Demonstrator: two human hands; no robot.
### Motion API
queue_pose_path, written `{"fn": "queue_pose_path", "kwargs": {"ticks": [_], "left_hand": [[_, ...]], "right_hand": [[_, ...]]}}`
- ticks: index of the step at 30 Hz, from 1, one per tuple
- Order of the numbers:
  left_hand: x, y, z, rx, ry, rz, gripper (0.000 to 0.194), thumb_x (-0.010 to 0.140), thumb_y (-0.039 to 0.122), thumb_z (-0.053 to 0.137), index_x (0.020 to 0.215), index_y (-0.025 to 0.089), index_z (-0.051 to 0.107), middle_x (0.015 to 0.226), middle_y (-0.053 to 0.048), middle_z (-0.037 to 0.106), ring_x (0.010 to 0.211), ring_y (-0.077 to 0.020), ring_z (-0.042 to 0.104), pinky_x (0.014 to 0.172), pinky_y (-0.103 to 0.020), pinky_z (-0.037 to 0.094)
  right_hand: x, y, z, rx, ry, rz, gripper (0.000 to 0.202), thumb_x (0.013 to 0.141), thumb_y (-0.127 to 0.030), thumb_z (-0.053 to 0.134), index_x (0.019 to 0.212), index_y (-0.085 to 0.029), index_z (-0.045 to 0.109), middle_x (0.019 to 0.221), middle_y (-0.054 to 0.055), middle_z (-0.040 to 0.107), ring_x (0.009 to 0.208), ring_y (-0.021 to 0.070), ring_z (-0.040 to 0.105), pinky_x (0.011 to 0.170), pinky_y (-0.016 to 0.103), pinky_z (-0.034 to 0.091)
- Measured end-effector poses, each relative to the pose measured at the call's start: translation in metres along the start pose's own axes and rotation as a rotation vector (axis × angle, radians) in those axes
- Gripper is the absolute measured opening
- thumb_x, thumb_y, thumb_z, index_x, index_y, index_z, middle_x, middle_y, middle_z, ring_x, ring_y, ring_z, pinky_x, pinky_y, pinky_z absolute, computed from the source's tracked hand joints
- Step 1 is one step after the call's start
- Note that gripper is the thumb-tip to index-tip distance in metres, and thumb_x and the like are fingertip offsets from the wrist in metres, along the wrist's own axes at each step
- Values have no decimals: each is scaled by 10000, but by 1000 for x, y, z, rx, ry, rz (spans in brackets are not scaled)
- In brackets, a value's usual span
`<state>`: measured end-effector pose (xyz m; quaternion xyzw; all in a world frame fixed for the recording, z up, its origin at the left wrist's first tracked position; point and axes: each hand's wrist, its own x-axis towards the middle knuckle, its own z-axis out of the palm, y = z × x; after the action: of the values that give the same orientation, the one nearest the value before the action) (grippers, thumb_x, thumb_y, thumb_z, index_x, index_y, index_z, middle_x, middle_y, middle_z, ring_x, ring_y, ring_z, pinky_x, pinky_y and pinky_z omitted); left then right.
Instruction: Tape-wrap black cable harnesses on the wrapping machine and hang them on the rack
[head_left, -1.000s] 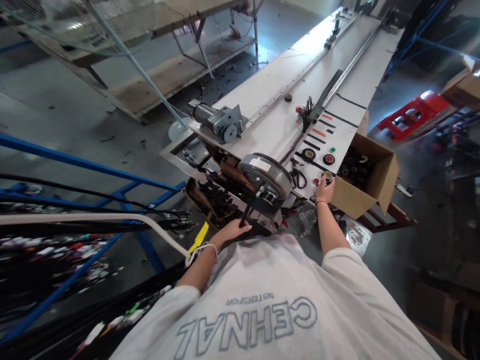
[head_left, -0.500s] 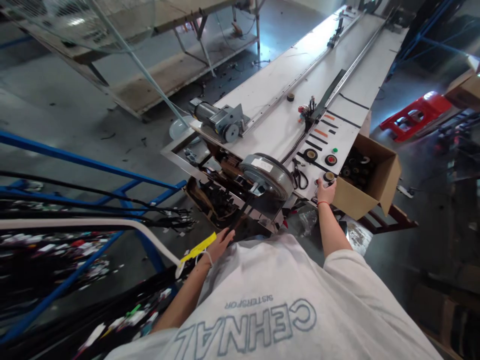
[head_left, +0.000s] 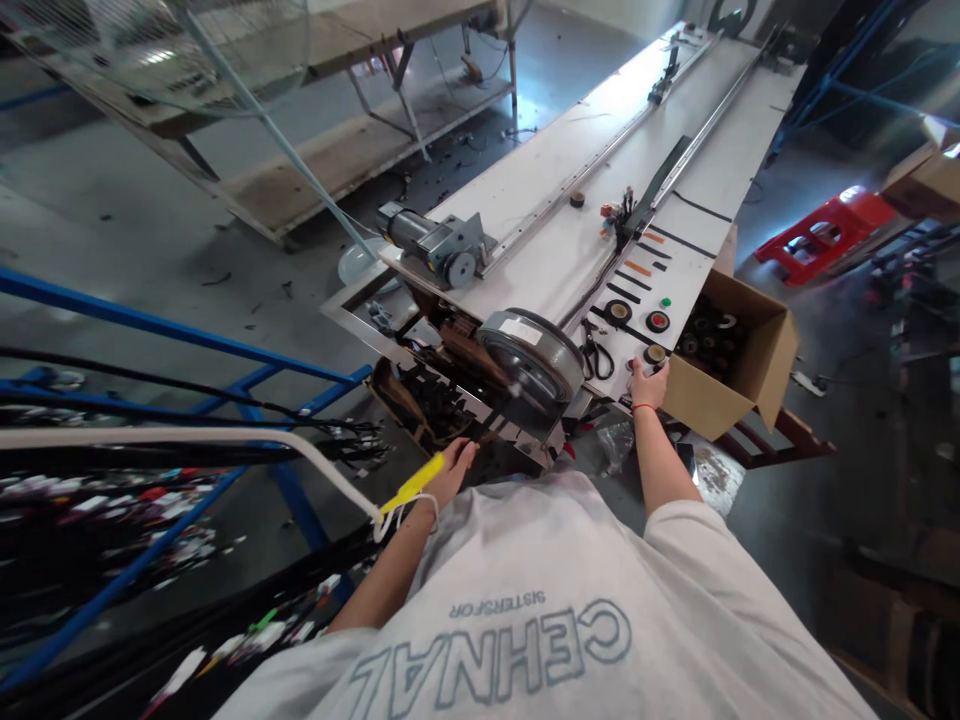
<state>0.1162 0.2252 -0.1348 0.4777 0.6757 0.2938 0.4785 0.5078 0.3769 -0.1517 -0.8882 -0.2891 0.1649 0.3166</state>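
**My right hand touched the table's near corner while my left hung by the wheel**

My right hand (head_left: 650, 384) lay at the near edge of the long white table (head_left: 525, 240), its fingers at the tape roll (head_left: 655, 355) there. I could not tell whether they gripped the roll or only rested beside it. My left hand (head_left: 455, 468) was off the table, below and to the left of the large grey wheel (head_left: 531, 358), its fingers partly curled; whether they pinched anything was too small to tell. The wheel stood at the table's near end, a white label on its rim. Black-handled scissors (head_left: 598, 355) lay between the wheel and the tape roll. An open cardboard box (head_left: 731, 350) of dark rolls stood just beside the table's right edge, and a yellow tag (head_left: 412, 484) hung by my left wrist.
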Motion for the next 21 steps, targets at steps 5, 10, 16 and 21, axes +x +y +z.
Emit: {"fn": "queue_pose_path", "kwargs": {"ticks": [5, 10, 16, 21], "left_hand": [[14, 14, 8, 15, -2, 36, 493, 799, 641, 475, 909, 181, 614, 653, 1, 561, 653, -182, 558, 650, -299, 462], [31, 24, 19, -69, 0, 102, 480, 839, 625, 500, 888, 163, 620, 692, -17, 614, 712, -182, 603, 761, -320, 498], [54, 25, 31, -412, -45, 23, 552, 818, 652, 587, 1003, 134, 637, 866, -80, 721, 851, -219, 686, 861, -365, 535], [69, 27, 39, -487, -72, -55, 355, 936, 480, 524, 989, 150, 644, 872, -74, 744, 847, -198, 704, 814, -328, 550]], "right_hand": [[-2, -5, -2, -13, -13, 10, 901, 827, -585, 602, 1522, -92, 310, 1442, 238, 477, 1304, 372, 489, 1083, 488, 384], [-5, -13, -11, -63, -76, 29, 892, 850, -554, 574, 1529, -69, 261, 1457, 247, 448, 1327, 365, 467, 1093, 475, 385], [-14, -53, -16, -27, 80, -429, 691, 867, -394, 560, 1447, -79, 357, 1495, 249, 383, 1388, 330, 377, 1130, 519, 322], [-35, -143, 8, 203, -625, -644, 498, 972, -530, 406, 1210, -122, 560, 997, 106, 692, 879, 202, 668, 851, 361, 526]]}}
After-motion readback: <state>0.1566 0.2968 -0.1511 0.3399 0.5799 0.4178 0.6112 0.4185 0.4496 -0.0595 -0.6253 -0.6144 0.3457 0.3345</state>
